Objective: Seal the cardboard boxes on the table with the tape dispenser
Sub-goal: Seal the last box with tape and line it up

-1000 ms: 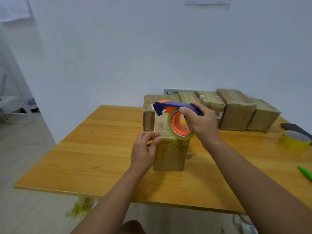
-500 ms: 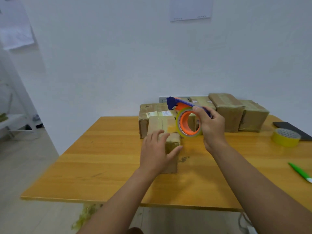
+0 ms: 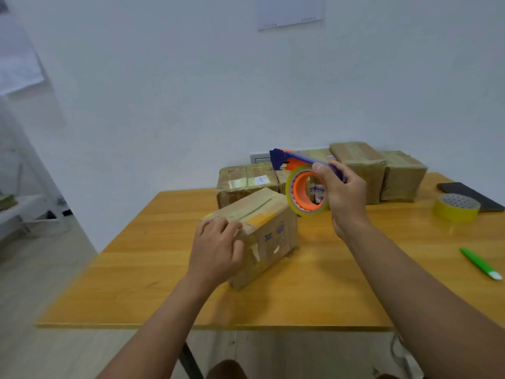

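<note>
Wooden table [image 3: 136, 283] shows bare board left of and nearer than the tilted cardboard box [image 3: 262, 231]; left hand [image 3: 216, 250] curls over its near-left corner, seemingly gripping; right hand [image 3: 343, 195] grips the tape dispenser [image 3: 303, 184] just above its far-right end; taped boxes [image 3: 355, 168] line the wall behind

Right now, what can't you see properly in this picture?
Head view only:
- Box: the near-left corner is hidden under the left hand.
- Dispenser: its handle is covered by the right hand.
- Labels on the back boxes: too small to read.
- Phone: cut off by the right edge.
</note>
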Motion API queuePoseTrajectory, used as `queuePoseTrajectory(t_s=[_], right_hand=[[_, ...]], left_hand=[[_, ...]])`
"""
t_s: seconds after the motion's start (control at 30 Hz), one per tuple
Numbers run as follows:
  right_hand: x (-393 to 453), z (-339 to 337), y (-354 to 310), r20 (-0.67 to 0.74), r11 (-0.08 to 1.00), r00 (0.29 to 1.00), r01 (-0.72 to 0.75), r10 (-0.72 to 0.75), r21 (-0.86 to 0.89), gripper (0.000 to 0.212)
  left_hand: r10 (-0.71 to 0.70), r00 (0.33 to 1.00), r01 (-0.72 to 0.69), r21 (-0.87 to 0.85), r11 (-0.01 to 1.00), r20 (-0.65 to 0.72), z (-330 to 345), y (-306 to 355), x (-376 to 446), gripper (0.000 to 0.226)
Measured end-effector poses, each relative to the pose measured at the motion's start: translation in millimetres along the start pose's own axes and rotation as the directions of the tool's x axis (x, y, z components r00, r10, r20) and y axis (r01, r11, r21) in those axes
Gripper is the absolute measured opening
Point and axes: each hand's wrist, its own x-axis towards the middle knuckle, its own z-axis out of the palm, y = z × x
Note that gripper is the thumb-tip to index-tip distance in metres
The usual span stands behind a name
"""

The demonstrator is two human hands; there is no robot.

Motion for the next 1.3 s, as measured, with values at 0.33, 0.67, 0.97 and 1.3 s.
queuePoseTrajectory(t_s=[0.33, 0.67, 0.97, 1.3], right_hand=[[-8.8, 20.4, 0.6, 0.068, 1.000, 0.997, 0.021, -0.020, -0.020, 0.070], [-3.1, 6.7, -11.1, 0.062, 0.996, 0.997, 0.052, -0.047, -0.073, 0.021], [-13.1, 15.7, 0.7, 0.127, 0.994, 0.992, 0.034, -0.021, -0.104, 0.063], [-17.6, 19.5, 4.8, 0.160, 0.996, 0.987, 0.014, 0.001, -0.088, 0.055]], left_hand=[[0.006, 0.997, -0.011, 0.065, 0.998, 0.082, 20.8, 31.5, 4.4, 0.031], [-0.073, 0.949, 0.101, -0.077, 0.992, 0.307, -4.1, -24.0, 5.3, 0.057], [-0.067, 0.996, 0.076, -0.188, 0.979, 0.055, 26.2, 36.1, 3.1, 0.043], [-0.065, 0.989, 0.109, -0.359, 0.927, 0.133, 6.1, -28.5, -6.4, 0.034]])
